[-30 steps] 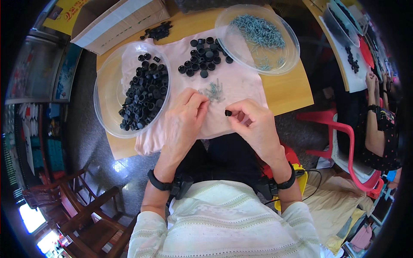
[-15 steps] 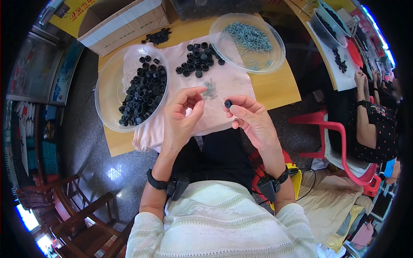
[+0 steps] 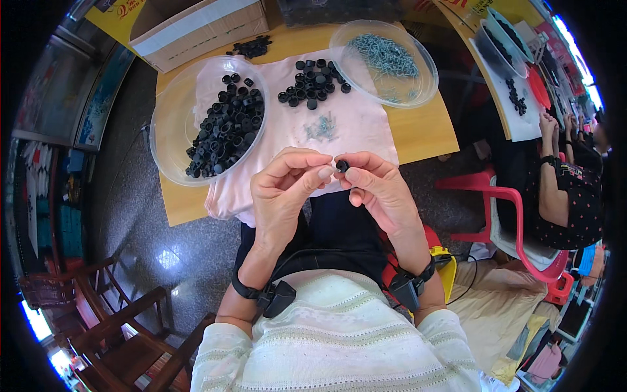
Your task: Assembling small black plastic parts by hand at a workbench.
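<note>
Between the thumb and forefinger of my right hand is a small round black plastic cap. My left hand is closed in a pinch, its fingertips right beside the cap; anything between them is too small to make out. Both hands are above the near edge of a pale pink cloth. Just beyond them lies a small pile of silvery screws on the cloth. Farther back sits a loose group of black caps.
A clear plastic tub full of black caps stands at left. Another clear tub holds many screws at back right. Behind are a cardboard box and small black pieces. A person sits on a pink chair at right.
My left hand has come from beside the screw pile to the cap, its fingers closing into a pinch. The right hand still holds the cap. The whole view has shifted slightly.
</note>
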Tool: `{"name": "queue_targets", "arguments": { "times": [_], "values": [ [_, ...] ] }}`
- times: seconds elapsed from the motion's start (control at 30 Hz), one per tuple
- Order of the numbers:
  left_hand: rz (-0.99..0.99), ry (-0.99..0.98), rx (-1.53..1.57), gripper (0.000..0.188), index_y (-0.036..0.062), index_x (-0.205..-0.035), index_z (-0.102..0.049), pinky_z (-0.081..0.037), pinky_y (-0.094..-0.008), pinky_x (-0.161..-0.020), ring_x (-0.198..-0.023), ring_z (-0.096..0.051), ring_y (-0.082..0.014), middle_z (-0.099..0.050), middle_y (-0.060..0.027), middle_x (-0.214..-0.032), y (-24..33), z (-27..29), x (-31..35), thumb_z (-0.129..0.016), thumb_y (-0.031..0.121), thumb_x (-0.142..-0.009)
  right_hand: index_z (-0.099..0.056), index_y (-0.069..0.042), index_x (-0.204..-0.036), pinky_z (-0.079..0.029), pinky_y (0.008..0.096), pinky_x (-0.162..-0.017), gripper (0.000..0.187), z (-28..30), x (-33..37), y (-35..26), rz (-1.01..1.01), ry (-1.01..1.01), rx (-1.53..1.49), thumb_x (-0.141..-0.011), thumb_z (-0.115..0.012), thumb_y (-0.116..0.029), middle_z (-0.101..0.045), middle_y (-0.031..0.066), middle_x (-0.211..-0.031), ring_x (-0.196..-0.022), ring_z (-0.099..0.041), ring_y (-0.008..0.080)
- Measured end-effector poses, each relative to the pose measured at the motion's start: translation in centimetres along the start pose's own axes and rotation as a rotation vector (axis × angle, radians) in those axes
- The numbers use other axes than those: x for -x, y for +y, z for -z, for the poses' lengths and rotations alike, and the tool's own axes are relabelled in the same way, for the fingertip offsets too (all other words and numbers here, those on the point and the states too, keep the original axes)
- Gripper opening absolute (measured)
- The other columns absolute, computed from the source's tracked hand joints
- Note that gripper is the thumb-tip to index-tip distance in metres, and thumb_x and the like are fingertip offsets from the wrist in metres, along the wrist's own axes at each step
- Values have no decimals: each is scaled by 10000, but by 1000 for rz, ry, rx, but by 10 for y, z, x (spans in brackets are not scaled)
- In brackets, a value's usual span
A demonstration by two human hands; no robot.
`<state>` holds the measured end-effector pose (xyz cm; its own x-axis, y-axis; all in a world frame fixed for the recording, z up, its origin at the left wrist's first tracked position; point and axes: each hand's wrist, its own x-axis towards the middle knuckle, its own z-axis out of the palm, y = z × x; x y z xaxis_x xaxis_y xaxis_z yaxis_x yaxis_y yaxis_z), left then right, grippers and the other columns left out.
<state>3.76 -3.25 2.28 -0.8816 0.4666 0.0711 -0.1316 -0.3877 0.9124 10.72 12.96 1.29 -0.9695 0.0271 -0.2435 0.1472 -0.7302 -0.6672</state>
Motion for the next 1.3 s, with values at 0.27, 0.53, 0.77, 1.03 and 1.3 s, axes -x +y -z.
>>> {"name": "queue_targets", "arguments": {
  "times": [0.27,0.53,0.77,1.03,1.3],
  "values": [
    [-37,45,-78,146,-42,-975,-657,-502,-221,-763,-848,-624,-129,-627,-81,-967,2,4,5,-668,-29,-829,-632,-14,-1099,-517,190,-579,237,-7,0,6,-19,-32,-7,-877,-650,-96,-673,81,-941,-796,-635,95],
    [-347,-34,-587,180,8,-947,-693,-490,-226,-755,-854,-615,-143,-633,-100,-977,6,4,7,-677,-69,-785,-630,3,-1089,-534,195,-574,225,-8,-1,8,32,-31,20,-883,-640,-87,-665,81,-929,-784,-635,102],
    [-141,-108,-322,258,-3,-1047,-667,-477,-230,-767,-819,-597,-103,-612,-65,-1041,-11,11,-11,-676,-45,-792,-641,10,-1056,-526,206,-587,204,1,-5,5,114,75,160,-869,-655,-72,-655,67,-912,-739,-621,89],
    [-226,101,-1011,234,-9,-1010,-631,-459,-266,-597,-643,-561,-150,-588,-99,-882,-25,8,-78,-688,27,-786,-639,18,-1028,-519,212,-615,189,22,-22,3,270,275,367,-848,-658,-36,-636,53,-896,-675,-586,76],
    [-295,165,-1174,183,-18,-937,-638,-440,-269,-552,-569,-525,-142,-563,-89,-798,-38,4,-92,-703,39,-776,-628,22,-1040,-536,198,-632,197,19,-19,-1,205,223,383,-849,-655,-21,-607,41,-907,-726,-577,58]
  ]
}}
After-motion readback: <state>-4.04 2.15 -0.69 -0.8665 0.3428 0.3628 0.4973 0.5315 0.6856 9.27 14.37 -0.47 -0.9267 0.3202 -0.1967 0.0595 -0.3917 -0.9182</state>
